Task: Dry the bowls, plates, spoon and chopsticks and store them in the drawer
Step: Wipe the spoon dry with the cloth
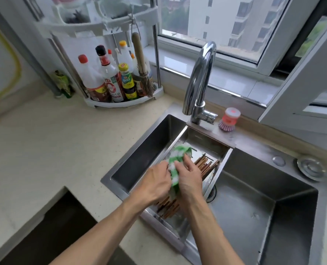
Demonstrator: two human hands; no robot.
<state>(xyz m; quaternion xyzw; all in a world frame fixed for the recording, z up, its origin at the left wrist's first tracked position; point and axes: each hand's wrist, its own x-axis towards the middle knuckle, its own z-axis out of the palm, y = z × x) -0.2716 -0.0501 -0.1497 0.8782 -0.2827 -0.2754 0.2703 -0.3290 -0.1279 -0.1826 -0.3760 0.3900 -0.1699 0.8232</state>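
Both forearms reach forward over the sink's drain tray (223, 159), where the left hand (155, 185) and right hand (189, 178) curl around a green-and-white cloth (175, 165) bunched between them. The cloth seems wrapped about the brown chopsticks (206, 166), whose ends poke out on both sides over the tray.
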